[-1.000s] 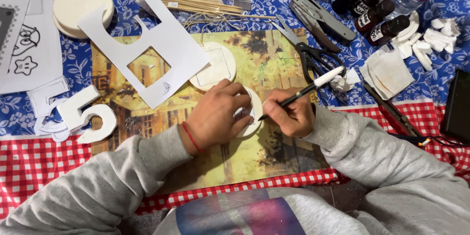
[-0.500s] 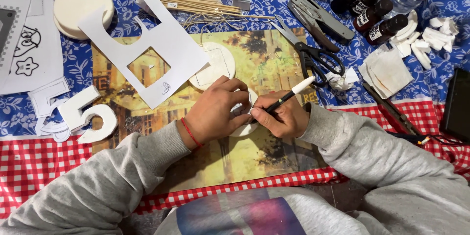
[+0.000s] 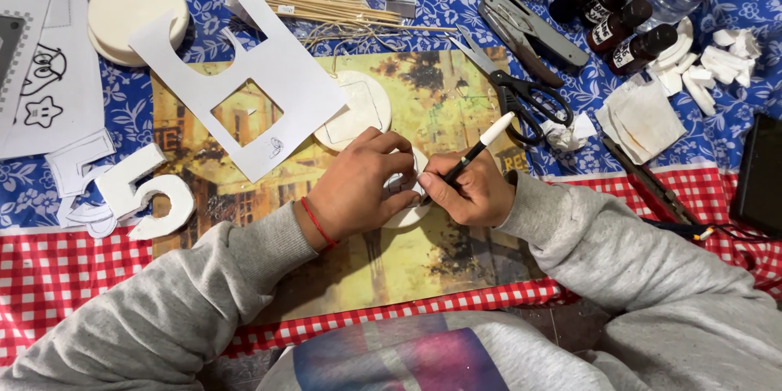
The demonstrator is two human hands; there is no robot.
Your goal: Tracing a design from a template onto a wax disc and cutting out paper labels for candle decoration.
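Pinning a small white round disc (image 3: 405,213) flat on the yellow picture mat (image 3: 391,269), the left hand (image 3: 358,187) steadies it while the right hand (image 3: 468,191) grips a black-and-white pen (image 3: 472,151), its tip at the disc.

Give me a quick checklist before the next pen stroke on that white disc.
1. Left hand pressing the small white disc flat: ok.
2. Right hand gripping the pen: ok.
3. Pen tip on the disc: cannot tell, fingers hide it.
4. Picture mat under the disc: ok.
5. Scissors apart from both hands: ok.
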